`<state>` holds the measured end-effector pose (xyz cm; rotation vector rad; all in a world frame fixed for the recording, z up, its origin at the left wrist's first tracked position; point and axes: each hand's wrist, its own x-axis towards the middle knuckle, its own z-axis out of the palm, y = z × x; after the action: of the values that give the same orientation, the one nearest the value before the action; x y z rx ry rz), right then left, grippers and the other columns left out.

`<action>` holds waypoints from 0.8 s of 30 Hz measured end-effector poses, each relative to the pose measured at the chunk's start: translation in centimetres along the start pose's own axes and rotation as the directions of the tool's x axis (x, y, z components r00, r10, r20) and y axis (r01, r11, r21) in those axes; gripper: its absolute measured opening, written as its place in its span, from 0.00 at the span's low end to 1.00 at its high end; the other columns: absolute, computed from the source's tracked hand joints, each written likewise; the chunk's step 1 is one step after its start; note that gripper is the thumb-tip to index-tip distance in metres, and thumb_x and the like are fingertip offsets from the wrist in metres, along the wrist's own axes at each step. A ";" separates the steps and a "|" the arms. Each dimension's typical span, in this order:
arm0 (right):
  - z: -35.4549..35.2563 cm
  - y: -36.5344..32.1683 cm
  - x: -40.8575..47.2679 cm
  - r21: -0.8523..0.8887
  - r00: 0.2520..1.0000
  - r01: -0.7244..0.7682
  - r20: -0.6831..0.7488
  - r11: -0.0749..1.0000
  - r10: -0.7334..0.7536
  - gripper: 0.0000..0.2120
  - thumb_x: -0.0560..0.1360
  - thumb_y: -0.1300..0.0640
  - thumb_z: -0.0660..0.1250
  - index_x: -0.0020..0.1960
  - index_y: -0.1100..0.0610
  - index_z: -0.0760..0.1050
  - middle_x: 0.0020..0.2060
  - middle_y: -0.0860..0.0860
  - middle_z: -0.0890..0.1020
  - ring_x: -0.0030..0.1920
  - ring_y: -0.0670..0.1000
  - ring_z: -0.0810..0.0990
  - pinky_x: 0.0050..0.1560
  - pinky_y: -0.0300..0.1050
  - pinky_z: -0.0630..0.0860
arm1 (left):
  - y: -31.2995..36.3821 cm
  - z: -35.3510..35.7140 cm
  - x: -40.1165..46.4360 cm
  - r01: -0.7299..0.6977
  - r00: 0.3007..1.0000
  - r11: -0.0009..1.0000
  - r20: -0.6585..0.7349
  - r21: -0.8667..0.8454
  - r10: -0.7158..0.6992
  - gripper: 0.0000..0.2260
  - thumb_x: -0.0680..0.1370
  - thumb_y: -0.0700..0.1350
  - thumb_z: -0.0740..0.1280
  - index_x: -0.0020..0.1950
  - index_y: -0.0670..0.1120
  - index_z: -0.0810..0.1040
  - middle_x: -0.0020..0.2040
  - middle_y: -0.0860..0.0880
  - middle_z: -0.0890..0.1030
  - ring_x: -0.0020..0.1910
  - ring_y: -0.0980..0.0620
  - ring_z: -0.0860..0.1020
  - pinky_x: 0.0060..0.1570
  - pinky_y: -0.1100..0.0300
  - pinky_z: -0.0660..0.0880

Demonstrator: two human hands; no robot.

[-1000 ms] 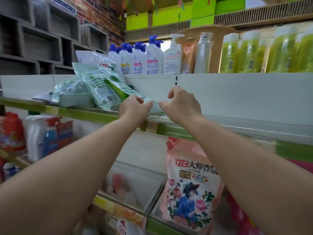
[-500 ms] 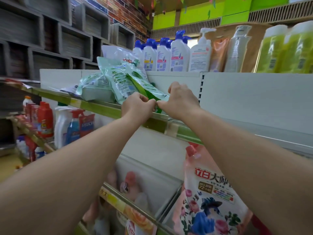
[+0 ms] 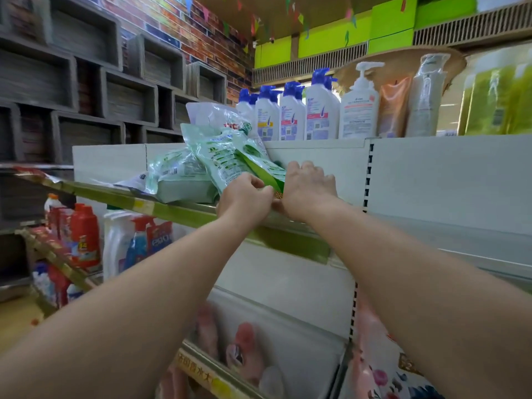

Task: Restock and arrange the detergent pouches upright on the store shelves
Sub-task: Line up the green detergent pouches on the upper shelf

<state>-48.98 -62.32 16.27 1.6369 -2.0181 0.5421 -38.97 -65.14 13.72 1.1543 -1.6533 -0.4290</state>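
Both hands' grip, left hand (image 3: 244,194) and right hand (image 3: 306,187), around tilted green pouch (image 3: 230,156) on shelf (image 3: 161,207).

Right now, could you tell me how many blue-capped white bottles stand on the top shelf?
4 in front: one by the pouches, two mid-row, the tallest beside the pump bottle. Caps behind suggest more hidden.

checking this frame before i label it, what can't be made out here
All in the head view:
- Bottom edge of the green pouch: covered by the left hand and right hand.
- Right hand's fingertips: curled out of sight behind its knuckles.
- Yellow-green bottles: motion-blurred, labels unreadable.
- Pink floral pouch: cut off by the bottom edge and the right forearm.
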 end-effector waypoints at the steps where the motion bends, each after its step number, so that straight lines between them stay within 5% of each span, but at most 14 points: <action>1: 0.4 -0.4 0.4 -0.024 1.000 0.002 0.001 1.000 -0.002 0.32 0.72 0.42 0.67 0.66 0.59 0.62 0.63 0.58 0.69 0.64 0.59 0.69 0.59 0.52 0.66 | -0.3 0.0 0.3 0.004 1.000 1.000 0.008 0.000 -0.004 0.07 0.77 0.50 0.65 0.53 0.50 0.76 0.53 0.50 0.80 0.54 0.48 0.77 0.58 0.51 0.73; 10: 2.6 -1.2 2.6 -0.109 0.998 -0.011 -0.057 0.994 0.005 0.12 0.77 0.60 0.56 0.59 0.55 0.71 0.56 0.56 0.78 0.57 0.58 0.77 0.46 0.47 0.65 | -1.4 0.4 1.4 -0.061 0.997 0.998 0.054 0.007 0.061 0.02 0.76 0.49 0.64 0.45 0.52 0.73 0.46 0.53 0.78 0.52 0.48 0.77 0.57 0.54 0.73; 24: 0.7 2.8 1.6 0.197 0.968 -0.149 -0.169 0.969 0.183 0.10 0.79 0.49 0.58 0.49 0.52 0.75 0.43 0.51 0.75 0.44 0.54 0.71 0.41 0.44 0.64 | 0.5 2.3 1.9 -0.117 0.986 0.986 0.106 -0.119 0.130 0.10 0.77 0.50 0.64 0.55 0.48 0.76 0.54 0.49 0.78 0.53 0.47 0.75 0.48 0.57 0.70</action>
<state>-52.07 -63.41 16.71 1.4612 -2.0255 0.9318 -41.28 -67.08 14.20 0.9535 -1.7649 -0.5097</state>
